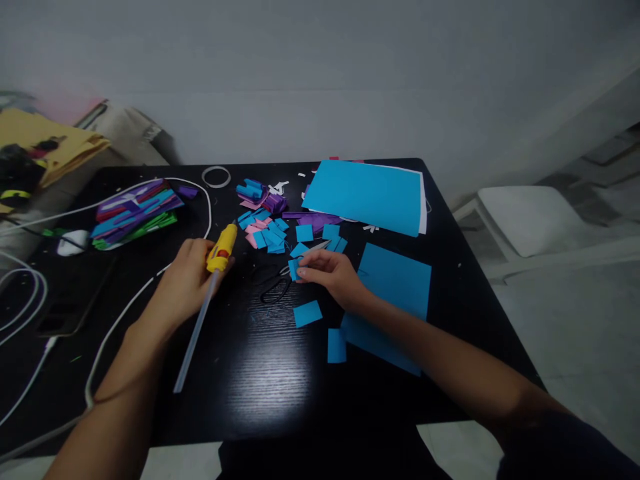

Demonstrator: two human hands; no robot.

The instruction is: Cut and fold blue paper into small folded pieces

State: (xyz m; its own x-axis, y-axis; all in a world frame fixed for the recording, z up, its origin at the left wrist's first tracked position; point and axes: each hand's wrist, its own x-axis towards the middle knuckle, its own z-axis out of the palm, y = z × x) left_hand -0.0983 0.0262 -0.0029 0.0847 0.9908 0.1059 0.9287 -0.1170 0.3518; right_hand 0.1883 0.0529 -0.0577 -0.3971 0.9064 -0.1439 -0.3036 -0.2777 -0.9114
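Note:
In the head view my left hand (pixel 187 279) is wrapped round a yellow glue gun (pixel 223 248). A long clear glue stick (pixel 198 333) sticks out of its back end toward me. My right hand (pixel 336 275) pinches a small blue paper piece (pixel 294 269) between thumb and fingers, above the scissors. Those scissors (pixel 277 288) have black handles and lie partly under the paper pieces and behind my right hand. Two loose blue paper pieces, one rectangle (pixel 307 313) and one folded piece (pixel 337 345), rest nearer to me. A large blue sheet (pixel 395 283) lies partly beneath my right forearm.
Stacked blue and white sheets (pixel 370 197) lie at the back right. Small cut pieces (pixel 270 233) are heaped mid-table. Colourful paper strips (pixel 135 213) sit at the left, near a white cable (pixel 210 210), a phone (pixel 75 300) and a tape ring (pixel 216 168). A white stool (pixel 525 212) stands beyond the right edge.

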